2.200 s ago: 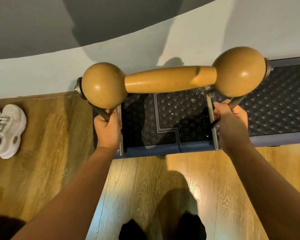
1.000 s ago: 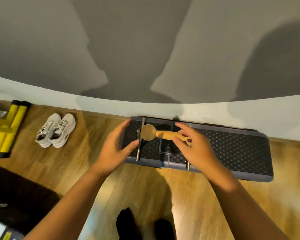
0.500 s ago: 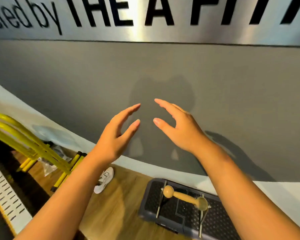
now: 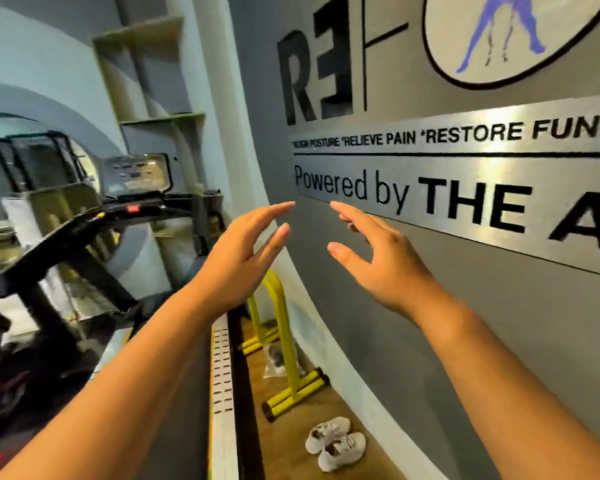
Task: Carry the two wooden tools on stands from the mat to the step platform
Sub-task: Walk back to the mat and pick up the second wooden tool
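My left hand [image 4: 238, 258] is raised in front of me with its fingers straight and spread a little, holding nothing, and my right hand [image 4: 383, 261] is up beside it, thumb out and fingers loosely extended, also holding nothing; the two palms face each other with a gap between them, and both bare forearms run down to the bottom corners. Neither of the two wooden tools on stands, nor the mat, nor the step platform, shows in my view, so I cannot tell where they sit. Past my fingertips is a curved grey wall [image 4: 499, 341] carrying one brushed-metal sign [image 4: 465, 174] with black lettering, part of it reading "Powered by THE A" and "RESTORE FUNC", and above it one round white emblem [image 4: 499, 39] with a blue figure. Below my hands, on the wooden plank floor [image 4: 291, 427], stand two yellow tubular metal bars [image 4: 284, 344] with foam-wrapped feet, near the wall. Closer to me lies one pair of white lace-up sneakers [image 4: 335, 443], side by side, touching. To my left stands one black treadmill [image 4: 84, 244] with a glossy console, and one pale perforated strip [image 4: 222, 375] runs along its edge. Behind it rises a grey shelf unit [image 4: 153, 71] with two boards I can count.
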The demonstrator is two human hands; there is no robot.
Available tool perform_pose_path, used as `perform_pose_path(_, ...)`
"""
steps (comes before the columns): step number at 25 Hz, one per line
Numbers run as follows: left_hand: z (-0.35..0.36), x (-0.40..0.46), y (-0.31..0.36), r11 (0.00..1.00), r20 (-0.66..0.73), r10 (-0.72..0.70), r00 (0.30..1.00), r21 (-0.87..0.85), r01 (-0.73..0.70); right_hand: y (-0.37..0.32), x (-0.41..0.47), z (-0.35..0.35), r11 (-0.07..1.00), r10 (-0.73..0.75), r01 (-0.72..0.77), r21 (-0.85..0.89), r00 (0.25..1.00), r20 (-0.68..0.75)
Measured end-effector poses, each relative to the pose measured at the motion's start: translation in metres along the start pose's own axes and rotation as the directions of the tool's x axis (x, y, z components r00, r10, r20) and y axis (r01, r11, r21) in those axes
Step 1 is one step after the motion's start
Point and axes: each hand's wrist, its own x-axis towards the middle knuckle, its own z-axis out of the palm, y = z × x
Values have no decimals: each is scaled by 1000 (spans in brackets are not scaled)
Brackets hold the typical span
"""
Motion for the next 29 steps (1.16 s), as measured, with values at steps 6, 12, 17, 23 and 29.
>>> perform_pose_path(6,-176,-82,-40,928,-232,-163,959,295,229,-118,82,151,939,-263,215,270,952,155)
perform_pose_path(12,-322,-206,-65,777,-404,-329,854,398,488,-250,97,292,815,-472,310,489,846,250)
perform_pose_path(17,-428,-304,-55,612,-511,-409,756,461,643,-376,92,382,684,-614,340,645,746,258)
perform_pose_path(23,-522,-388,-13,485,-673,-366,643,452,749,-516,73,464,464,-764,375,803,628,148)
perform_pose_path(29,-553,-432,32,287,-796,-330,507,427,858,-593,54,507,284,-865,294,913,489,112)
